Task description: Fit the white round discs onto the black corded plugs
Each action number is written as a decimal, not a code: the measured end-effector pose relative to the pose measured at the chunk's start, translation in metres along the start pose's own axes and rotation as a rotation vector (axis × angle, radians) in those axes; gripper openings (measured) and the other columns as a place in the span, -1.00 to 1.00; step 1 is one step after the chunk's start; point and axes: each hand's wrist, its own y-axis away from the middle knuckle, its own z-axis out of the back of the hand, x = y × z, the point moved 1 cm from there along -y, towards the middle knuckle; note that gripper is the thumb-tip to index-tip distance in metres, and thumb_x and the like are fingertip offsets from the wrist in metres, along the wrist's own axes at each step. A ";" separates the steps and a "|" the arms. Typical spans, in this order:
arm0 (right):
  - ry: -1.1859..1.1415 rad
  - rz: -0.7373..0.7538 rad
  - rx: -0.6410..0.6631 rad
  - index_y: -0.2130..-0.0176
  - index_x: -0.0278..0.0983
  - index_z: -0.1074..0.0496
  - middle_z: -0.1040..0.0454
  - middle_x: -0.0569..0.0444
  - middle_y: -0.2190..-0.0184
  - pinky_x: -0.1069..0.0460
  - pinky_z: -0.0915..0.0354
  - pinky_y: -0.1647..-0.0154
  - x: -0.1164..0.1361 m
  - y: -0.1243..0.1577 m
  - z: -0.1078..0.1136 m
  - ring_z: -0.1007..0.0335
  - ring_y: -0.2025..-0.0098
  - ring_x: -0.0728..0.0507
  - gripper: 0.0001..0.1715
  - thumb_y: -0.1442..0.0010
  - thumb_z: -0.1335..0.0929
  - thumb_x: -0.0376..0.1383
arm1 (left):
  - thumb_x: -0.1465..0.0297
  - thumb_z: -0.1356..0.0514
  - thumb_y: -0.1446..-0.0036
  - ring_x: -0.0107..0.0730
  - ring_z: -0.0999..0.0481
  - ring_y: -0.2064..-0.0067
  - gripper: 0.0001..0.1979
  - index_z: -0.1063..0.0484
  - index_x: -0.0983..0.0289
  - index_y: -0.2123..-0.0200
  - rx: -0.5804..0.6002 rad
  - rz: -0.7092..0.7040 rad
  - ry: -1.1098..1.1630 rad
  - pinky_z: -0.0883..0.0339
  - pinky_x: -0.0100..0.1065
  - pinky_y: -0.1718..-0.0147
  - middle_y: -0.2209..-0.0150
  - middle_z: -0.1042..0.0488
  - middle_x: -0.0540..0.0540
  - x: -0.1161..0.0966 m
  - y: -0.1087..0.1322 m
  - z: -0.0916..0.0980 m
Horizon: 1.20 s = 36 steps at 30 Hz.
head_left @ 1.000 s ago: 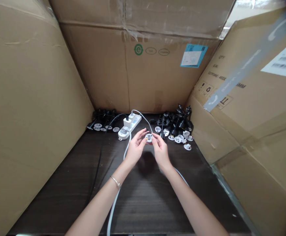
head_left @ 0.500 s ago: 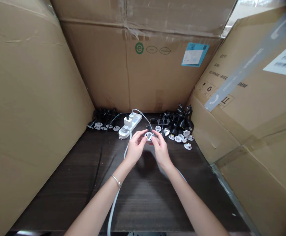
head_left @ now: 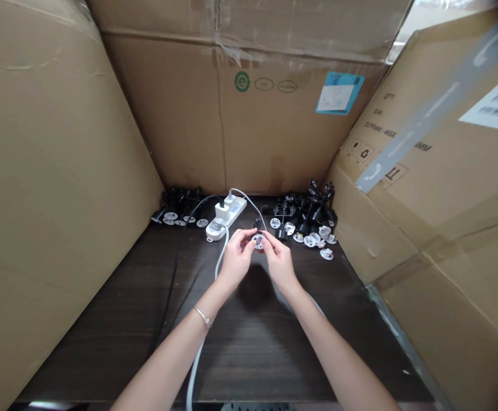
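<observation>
Between the fingertips of both hands is a small round white disc (head_left: 258, 242), with dark spots on its face and a small black part (head_left: 257, 224) just behind it. My left hand (head_left: 237, 254) pinches the disc from the left, thumb on its face. From the right, my right hand (head_left: 279, 260) grips the same disc, its thumb also at the face. A bit of red shows under the disc. Whether the black part is joined to the disc I cannot tell. A thin grey cable passes behind the right fingers.
A white power strip (head_left: 214, 230) with plugged-in adapters stands behind my left hand. Black parts with white discs are piled at the left (head_left: 180, 200) and right (head_left: 317, 211). Cables cross the dark tabletop (head_left: 270, 348). Cardboard boxes (head_left: 274, 142) wall in the back and both sides.
The disc has tipped and dropped slightly between my fingers, and my right fingers have shifted a little inward over it. Both hands otherwise stay in place.
</observation>
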 end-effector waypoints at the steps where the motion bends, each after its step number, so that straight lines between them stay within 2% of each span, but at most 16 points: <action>1: 0.008 -0.003 -0.002 0.06 -0.29 -0.42 -0.48 -0.02 0.08 -0.06 -0.33 0.07 0.000 0.000 0.000 -0.41 0.08 -0.18 -0.60 -0.14 -0.28 -0.18 | 0.46 -0.12 -0.06 -0.35 -0.43 0.19 -0.78 -0.40 0.30 0.18 -0.008 0.009 0.003 -0.36 -0.33 0.21 0.20 -0.39 0.14 -0.001 0.000 -0.001; 8: -0.004 -0.047 -0.030 0.09 -0.33 -0.45 -0.48 -0.06 0.08 -0.09 -0.31 0.04 0.002 0.000 0.002 -0.39 0.05 -0.21 -0.58 -0.09 -0.31 -0.18 | 0.46 -0.14 -0.03 -0.37 -0.42 0.22 -0.79 -0.41 0.32 0.21 -0.033 0.074 0.059 -0.37 -0.36 0.27 0.23 -0.38 0.12 -0.004 0.003 -0.004; 11: -0.107 -0.107 -0.004 0.13 -0.28 -0.46 -0.52 -0.01 0.15 -0.08 -0.36 0.15 0.003 -0.003 0.003 -0.43 0.14 -0.20 -0.60 -0.04 -0.35 -0.16 | 0.43 -0.13 -0.05 -0.36 -0.42 0.22 -0.77 -0.41 0.31 0.17 -0.020 0.070 0.051 -0.36 -0.34 0.23 0.20 -0.39 0.14 -0.003 0.002 -0.002; 15: -0.246 -0.191 0.067 0.19 -0.26 -0.43 -0.53 0.03 0.24 -0.02 -0.39 0.32 0.005 -0.008 0.004 -0.46 0.28 -0.15 -0.62 0.02 -0.37 -0.14 | 0.40 -0.08 -0.11 -0.32 -0.39 0.07 -0.72 -0.39 0.27 0.10 0.000 0.040 0.057 -0.32 -0.33 0.12 0.06 -0.35 0.16 -0.004 0.000 -0.001; 19: -0.329 -0.240 0.071 0.25 -0.23 -0.36 -0.51 0.07 0.28 0.01 -0.37 0.34 0.006 -0.009 0.005 -0.44 0.28 -0.12 -0.67 0.08 -0.39 -0.21 | 0.44 -0.17 -0.02 -0.34 -0.41 0.10 -0.63 -0.30 0.27 0.05 -0.025 0.074 0.132 -0.33 -0.30 0.11 0.02 -0.34 0.18 -0.005 0.000 -0.003; 21: -0.349 -0.255 0.069 0.28 -0.22 -0.31 -0.50 0.11 0.34 0.02 -0.36 0.34 0.006 -0.008 0.004 -0.43 0.29 -0.11 -0.67 0.12 -0.40 -0.26 | 0.45 -0.19 0.00 -0.35 -0.41 0.12 -0.67 -0.32 0.29 0.11 -0.043 0.072 0.133 -0.32 -0.29 0.10 0.07 -0.37 0.18 -0.004 -0.001 -0.002; 24: -0.352 -0.267 0.097 0.29 -0.20 -0.26 -0.50 0.16 0.40 0.03 -0.33 0.35 0.007 -0.007 0.003 -0.44 0.34 -0.09 -0.62 0.16 -0.41 -0.30 | 0.43 -0.14 -0.05 -0.34 -0.41 0.11 -0.78 -0.38 0.32 0.19 -0.035 0.038 0.081 -0.32 -0.29 0.10 0.13 -0.40 0.17 -0.002 0.000 -0.001; 28: -0.300 -0.249 0.128 0.13 -0.17 -0.27 -0.51 0.16 0.39 0.05 -0.31 0.37 0.010 -0.007 0.005 -0.45 0.37 -0.08 -0.51 0.11 -0.41 -0.26 | 0.42 -0.08 -0.10 -0.33 -0.41 0.11 -0.80 -0.42 0.30 0.20 -0.052 -0.017 0.006 -0.32 -0.31 0.13 0.15 -0.41 0.15 -0.003 0.000 0.000; 32: -0.232 -0.256 0.182 0.16 -0.21 -0.36 -0.51 0.10 0.37 0.02 -0.31 0.40 0.010 -0.008 0.005 -0.45 0.43 -0.09 -0.61 0.00 -0.34 -0.13 | 0.42 -0.05 -0.12 -0.34 -0.40 0.13 -0.79 -0.42 0.27 0.20 -0.065 -0.033 -0.094 -0.32 -0.34 0.18 0.14 -0.38 0.13 -0.005 0.001 0.001; 36: -0.210 -0.212 0.178 0.16 -0.21 -0.38 -0.51 0.08 0.29 0.04 -0.32 0.41 0.007 -0.006 0.003 -0.44 0.41 -0.07 -0.61 -0.02 -0.33 -0.10 | 0.39 -0.05 -0.13 -0.36 -0.38 0.15 -0.78 -0.38 0.25 0.16 -0.060 -0.051 -0.225 -0.30 -0.33 0.17 0.12 -0.35 0.13 -0.005 0.001 0.001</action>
